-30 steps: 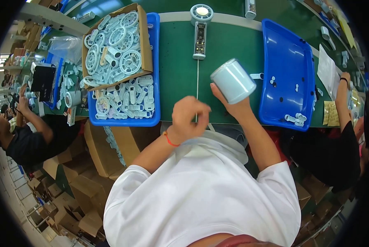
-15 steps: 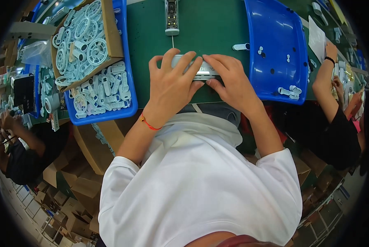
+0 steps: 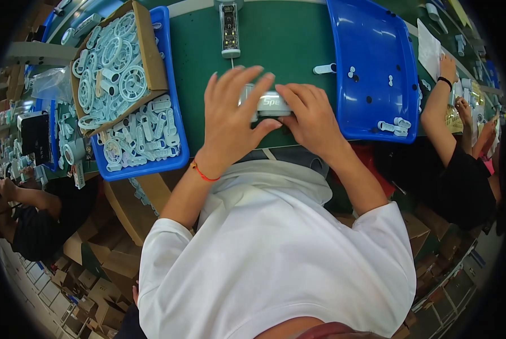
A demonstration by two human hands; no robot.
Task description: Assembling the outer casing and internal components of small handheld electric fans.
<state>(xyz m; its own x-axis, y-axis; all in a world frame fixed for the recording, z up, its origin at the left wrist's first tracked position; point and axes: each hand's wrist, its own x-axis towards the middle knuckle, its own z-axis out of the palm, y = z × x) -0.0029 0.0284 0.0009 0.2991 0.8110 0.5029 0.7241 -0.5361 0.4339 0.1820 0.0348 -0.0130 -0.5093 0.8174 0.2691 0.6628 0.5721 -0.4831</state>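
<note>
A white and grey plastic housing [image 3: 272,104], a rounded block with lettering on its face, lies between my hands over the green bench. My right hand [image 3: 311,116] grips its right end, fingers along the far side and thumb at the near side. Fingers spread and lifted, my left hand [image 3: 230,116] is over the housing's left end; its thumb reaches toward the near edge, and I cannot tell whether it touches. Beyond the left fingertips is an electric screwdriver [image 3: 229,31] with a see-through body and a thin bit pointing toward me.
To my left a blue tray [image 3: 176,152] of small white plastic parts carries a cardboard box [image 3: 158,56] of ring-shaped parts. A blue tray [image 3: 371,62] on the right holds a few small pieces, with a white cylindrical part [image 3: 324,69] at its edge. Co-workers sit on both sides.
My left hand's fingers have lifted and spread off the housing, showing more of its face. The right hand keeps its grip. The screwdriver appears slightly lower in view.
</note>
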